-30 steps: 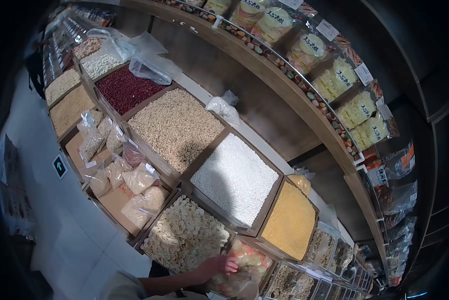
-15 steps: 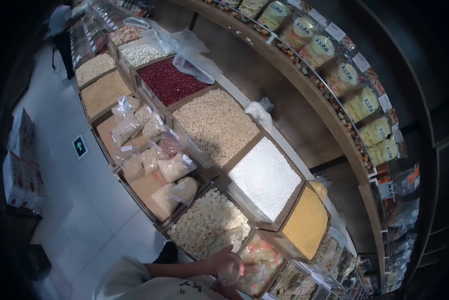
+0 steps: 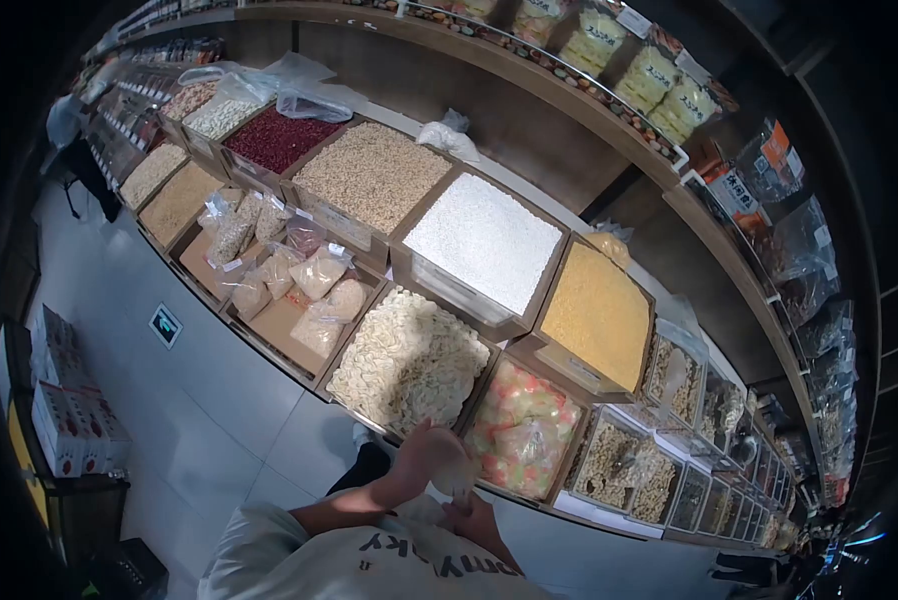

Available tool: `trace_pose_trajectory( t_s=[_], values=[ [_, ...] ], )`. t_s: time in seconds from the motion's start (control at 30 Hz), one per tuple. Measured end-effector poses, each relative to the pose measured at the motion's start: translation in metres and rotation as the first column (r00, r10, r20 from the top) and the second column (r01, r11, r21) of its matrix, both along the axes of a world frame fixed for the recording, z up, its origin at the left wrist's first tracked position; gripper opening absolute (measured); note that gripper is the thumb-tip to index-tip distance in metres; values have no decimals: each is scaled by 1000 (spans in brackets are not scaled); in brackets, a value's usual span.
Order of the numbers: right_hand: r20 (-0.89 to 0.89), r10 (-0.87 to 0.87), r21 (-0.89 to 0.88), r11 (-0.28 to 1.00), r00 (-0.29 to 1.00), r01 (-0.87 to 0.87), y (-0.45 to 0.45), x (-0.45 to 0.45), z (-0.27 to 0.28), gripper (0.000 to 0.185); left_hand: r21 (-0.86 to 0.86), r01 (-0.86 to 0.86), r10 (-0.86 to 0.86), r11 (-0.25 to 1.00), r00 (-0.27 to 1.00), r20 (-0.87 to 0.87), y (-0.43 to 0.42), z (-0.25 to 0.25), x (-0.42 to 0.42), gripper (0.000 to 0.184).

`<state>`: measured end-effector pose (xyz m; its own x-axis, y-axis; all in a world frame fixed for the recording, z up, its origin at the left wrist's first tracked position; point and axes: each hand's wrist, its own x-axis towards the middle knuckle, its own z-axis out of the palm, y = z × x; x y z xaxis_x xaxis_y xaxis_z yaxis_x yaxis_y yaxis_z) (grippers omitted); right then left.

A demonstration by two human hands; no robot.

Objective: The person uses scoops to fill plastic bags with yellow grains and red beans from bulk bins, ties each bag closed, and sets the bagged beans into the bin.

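Observation:
My left hand [image 3: 419, 468] is in front of my chest, at the near edge of a bin of pale flat slices [image 3: 399, 350]. Its fingers are curled about a pale translucent thing that looks like a clear plastic bag [image 3: 455, 476]. Just below and to the right, my right hand [image 3: 472, 520] has its fingers closed at the lower part of the same bag. The fingertips are small and partly hidden. Beside the hands, on the right, lies a bin of red-and-yellow wrapped packets [image 3: 522, 430].
Behind stand bins of white grains [image 3: 489, 240], yellow meal [image 3: 599, 315], beige grains [image 3: 374, 175] and dark red beans [image 3: 274, 140]. Bagged grains [image 3: 299, 285] lie in a tray at left. Shelves of packets [image 3: 649, 78] run above. Boxes [image 3: 74, 425] stand on the floor; a person [image 3: 74, 145] is far left.
My view has swung right, so the bins sit further left and more bins show at right. My left hand has risen slightly, and my right hand has come into clearer view beside it.

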<state>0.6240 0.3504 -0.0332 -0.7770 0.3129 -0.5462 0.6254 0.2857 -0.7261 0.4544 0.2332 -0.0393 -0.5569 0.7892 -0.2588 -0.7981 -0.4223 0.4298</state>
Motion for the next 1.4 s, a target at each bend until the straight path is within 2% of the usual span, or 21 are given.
trace_pose_trajectory(
  t_s=[0.03,0.17,0.23,0.3,0.37,0.43,0.47,0.5,0.57,0.63,0.67,0.77,0.8,0.83,0.9,1.0,1.07,1.17,1.23,1.3,1.4],
  values=[
    [33,44,82,996,998,-47,2,11,0,41,26,-47,38,999,959,280,-3,-2,11,47],
    [-48,61,92,994,997,-56,2,50,-5,41,-168,-144,186,975,946,267,-12,-14,60,45],
    [-75,62,77,995,995,-56,2,63,-9,40,-200,-128,173,971,958,229,-17,-17,79,47],
    [-86,109,160,983,990,-94,-1,70,-5,39,-307,-107,165,946,972,170,-22,-8,91,50],
    [-81,83,165,984,993,-69,-9,79,-4,38,-290,-55,125,955,965,231,-31,-1,95,53],
    [-155,-31,150,987,987,55,-22,75,0,37,-218,36,23,975,964,265,-42,2,88,53],
    [-159,-93,123,986,983,113,-32,72,3,36,-65,87,-62,994,946,317,-54,-8,84,49],
    [-153,-124,100,985,980,140,-43,66,5,33,5,101,-99,995,969,228,-66,-31,85,42],
    [-239,-114,89,986,964,138,-71,50,0,30,35,41,-49,999,963,265,-91,-19,80,39],
    [-321,-148,-38,989,936,143,-107,24,0,25,-168,75,-58,983,993,104,-126,8,65,35],
    [-327,-128,-30,992,936,125,-128,7,2,25,-165,99,-78,981,989,129,-149,9,51,36],
    [-322,38,63,998,946,-18,-194,-39,-5,23,-293,15,10,956,996,83,-231,-3,18,37],
    [-335,48,-32,998,941,-63,-219,-53,-12,23,-384,6,-7,923,1000,-1,-261,-4,4,35],
    [-347,64,-121,986,936,-113,-245,-70,-14,22,-374,-15,16,927,1000,-1,-293,-6,-5,35],
    [-211,118,-246,954,970,-170,-295,-98,3,22,-353,-236,285,905,954,91,-351,-9,-20,32],
    [-210,205,-303,916,956,-263,-351,-132,-10,21,-362,-398,481,843,859,175,-421,-7,-32,28],
    [-273,243,-322,889,931,-327,-380,-151,-12,19,-367,-450,537,814,825,178,-456,-4,-35,26],
    [-311,272,-301,881,911,-366,-412,-182,-12,15,-371,-515,610,773,765,208,-496,-8,-35,21],
    [-344,272,-354,849,899,-393,-423,-199,-34,17,-364,-543,638,756,736,226,-514,-14,-37,20],
    [-272,255,-451,818,928,-357,-434,-221,-23,21,-357,-590,683,725,685,255,-528,-17,-39,21],
    [-238,172,-571,772,956,-281,-446,-257,-42,23,-364,-618,713,697,649,263,-542,-10,-49,19]
  ],
)
